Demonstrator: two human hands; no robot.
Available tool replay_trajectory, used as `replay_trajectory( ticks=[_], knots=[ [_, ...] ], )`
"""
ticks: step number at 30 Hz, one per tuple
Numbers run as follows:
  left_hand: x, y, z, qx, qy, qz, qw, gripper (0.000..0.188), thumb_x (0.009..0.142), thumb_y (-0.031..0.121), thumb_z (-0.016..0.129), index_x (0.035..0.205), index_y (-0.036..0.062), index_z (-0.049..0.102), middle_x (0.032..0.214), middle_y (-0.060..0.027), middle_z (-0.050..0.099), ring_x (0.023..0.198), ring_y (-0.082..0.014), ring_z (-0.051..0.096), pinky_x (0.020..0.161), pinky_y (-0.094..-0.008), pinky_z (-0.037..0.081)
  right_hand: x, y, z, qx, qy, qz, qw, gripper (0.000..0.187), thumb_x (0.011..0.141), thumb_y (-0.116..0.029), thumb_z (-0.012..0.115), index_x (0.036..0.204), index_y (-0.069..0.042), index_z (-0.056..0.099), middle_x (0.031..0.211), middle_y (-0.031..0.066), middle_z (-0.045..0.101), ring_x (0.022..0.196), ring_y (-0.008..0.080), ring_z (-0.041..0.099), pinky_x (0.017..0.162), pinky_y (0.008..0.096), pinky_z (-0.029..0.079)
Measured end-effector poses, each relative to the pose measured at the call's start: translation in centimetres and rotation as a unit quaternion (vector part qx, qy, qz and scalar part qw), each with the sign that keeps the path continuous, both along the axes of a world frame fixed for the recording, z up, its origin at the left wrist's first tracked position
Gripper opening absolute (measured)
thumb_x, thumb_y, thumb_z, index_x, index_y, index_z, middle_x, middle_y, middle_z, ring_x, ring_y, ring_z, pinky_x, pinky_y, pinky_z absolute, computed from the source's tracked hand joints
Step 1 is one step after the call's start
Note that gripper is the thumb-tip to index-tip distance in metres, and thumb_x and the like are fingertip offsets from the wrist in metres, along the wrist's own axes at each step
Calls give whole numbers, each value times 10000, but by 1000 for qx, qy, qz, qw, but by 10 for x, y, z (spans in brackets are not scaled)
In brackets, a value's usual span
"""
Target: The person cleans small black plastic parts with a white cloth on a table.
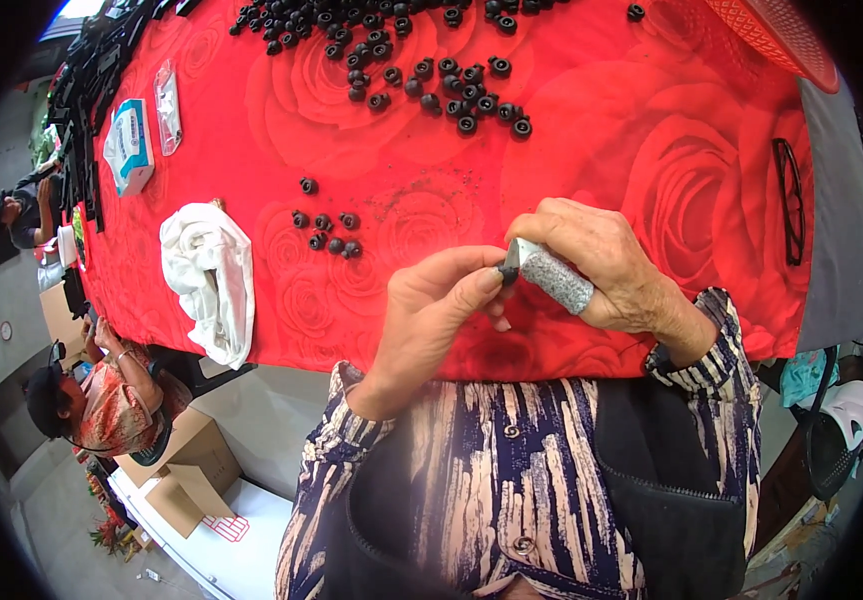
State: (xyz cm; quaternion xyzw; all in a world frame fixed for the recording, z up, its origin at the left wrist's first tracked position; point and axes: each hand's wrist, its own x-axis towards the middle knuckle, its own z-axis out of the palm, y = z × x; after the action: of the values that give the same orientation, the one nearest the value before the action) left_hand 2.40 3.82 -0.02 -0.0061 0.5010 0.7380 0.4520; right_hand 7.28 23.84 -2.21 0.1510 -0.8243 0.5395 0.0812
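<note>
My left hand (429,315) pinches a small black rounded part (509,272) between thumb and fingertips, above the near side of the red cloth. My right hand (596,262) is closed round a short tool with a thick grey speckled handle (557,281). The tool's pale, flat, blade-like end meets the black part; its exact kind is partly hidden by my fingers. To the left of my hands lies a small group of similar black knob-like parts (322,222). A larger scatter of them (471,92) spreads across the far side.
A red rose-patterned cloth (591,130) covers the table. At left are a crumpled white cloth (209,285), a tissue pack (129,148) and long black pieces (76,130). Black glasses (789,200) lie at right, a red basket (776,35) far right. Two people sit at left.
</note>
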Motion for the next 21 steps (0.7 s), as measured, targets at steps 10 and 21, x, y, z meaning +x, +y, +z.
replay_trajectory(
  ticks=[10, 21],
  knots=[
    [-1, -3, -6, 31, -81, 16, 996, 231, 932, 93, 554, 1103, -56, 597, 873, -88, 626, 738, -118, 586, 651, -269, 545, -1, 2, 5, 32, 9, 26, 999, 279, 753, -102, 644, 1000, -3, 559, 740, 108, 520, 649, 281, 536, 559, 363, 423],
    [-3, -2, 0, 15, -44, 10, 999, 223, 913, 93, 586, 1078, -55, 614, 888, -85, 633, 764, -117, 600, 657, -277, 554, 2, -2, 8, 63, 19, -24, 998, 307, 732, -130, 666, 1000, -31, 554, 811, 119, 554, 745, 300, 587, 598, 383, 475]
  ],
)
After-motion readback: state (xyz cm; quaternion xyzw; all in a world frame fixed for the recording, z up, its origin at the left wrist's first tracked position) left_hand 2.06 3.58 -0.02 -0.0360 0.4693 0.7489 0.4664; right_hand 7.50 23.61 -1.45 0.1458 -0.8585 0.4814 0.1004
